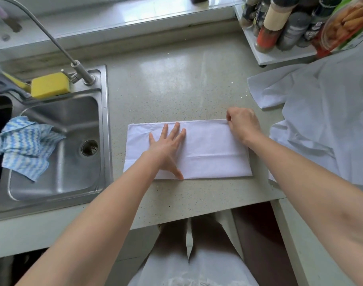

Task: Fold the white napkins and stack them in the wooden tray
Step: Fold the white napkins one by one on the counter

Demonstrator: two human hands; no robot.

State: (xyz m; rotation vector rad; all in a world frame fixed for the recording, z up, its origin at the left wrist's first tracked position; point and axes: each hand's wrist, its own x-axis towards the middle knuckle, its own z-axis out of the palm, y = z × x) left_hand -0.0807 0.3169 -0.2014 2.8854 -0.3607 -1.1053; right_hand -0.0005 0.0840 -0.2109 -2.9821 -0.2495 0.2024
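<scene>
Head view looks down on a pale speckled stone desk [176, 83] where a white cloth napkin folded into a long flat rectangle [209, 153] lies in the middle, near the front edge. The left hand [166, 145] lies flat on the napkin's left half — fingers straight and spread, thumb reaching toward the near edge, palm pressing the cloth down. The right hand [243, 122] sits at the napkin's far right corner, its fingers curled and pinching the top edge of the cloth there.

To the right, a loose heap of unfolded white napkins [325, 120] is spread over the desk, one corner pointing toward the middle; the heap lies just beside the folded napkin, and the right forearm crosses the gap between them.

On the left, a stainless steel sink [102, 124] is sunk into the desk. A blue-and-white zigzag-striped dishcloth [26, 145] is draped inside its basin, a yellow rectangular sponge [49, 84] rests on its back rim, and a thin curved metal tap [53, 40] rises from the rim beside the sponge. At the far right corner stands a white rack of spice jars [279, 32] — dark and red-capped bottles crowded together, their labels too blurred to read.
</scene>
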